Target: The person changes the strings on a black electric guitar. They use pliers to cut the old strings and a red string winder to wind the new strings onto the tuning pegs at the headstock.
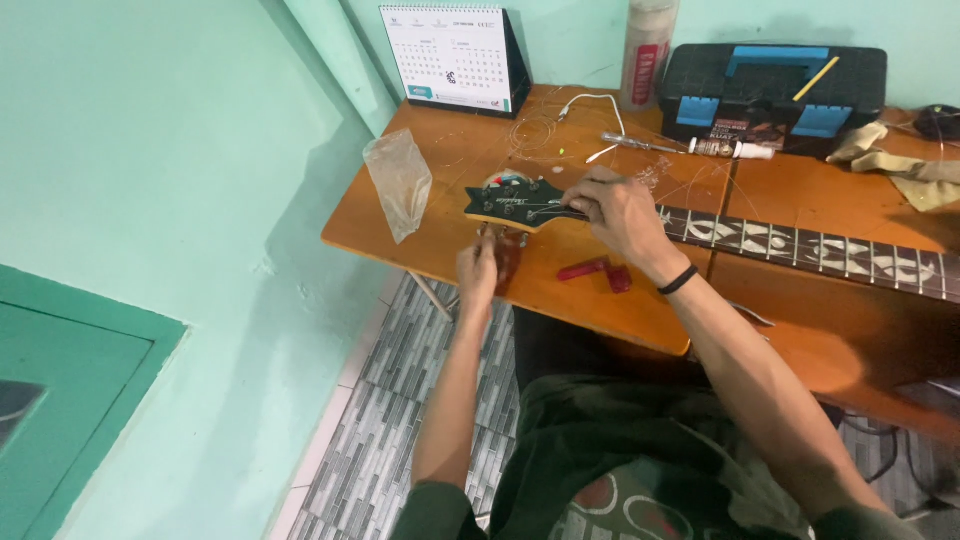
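A: Head view looks down on an orange wooden table (pixel 590 290) where a guitar headstock (pixel 515 203) lies, dark green on top, with the neck (pixel 800 245) running to the right.

B: Where are the hands?

A: The right hand (pixel 615 210) rests on the headstock where the neck begins, its fingers bent and pinching there, maybe a string; I cannot tell for sure. The left hand (pixel 478 268) is just below the headstock, fingers closed around a tuning peg (pixel 497 236) on the lower edge.

B: What is near?

A: A red tool (pixel 597 271) lies on the table just beside the right wrist. A clear plastic bag (pixel 400 182) stands left of the headstock. Behind are a desk calendar (pixel 455 60) and a black toolbox (pixel 772 92) with blue latches.
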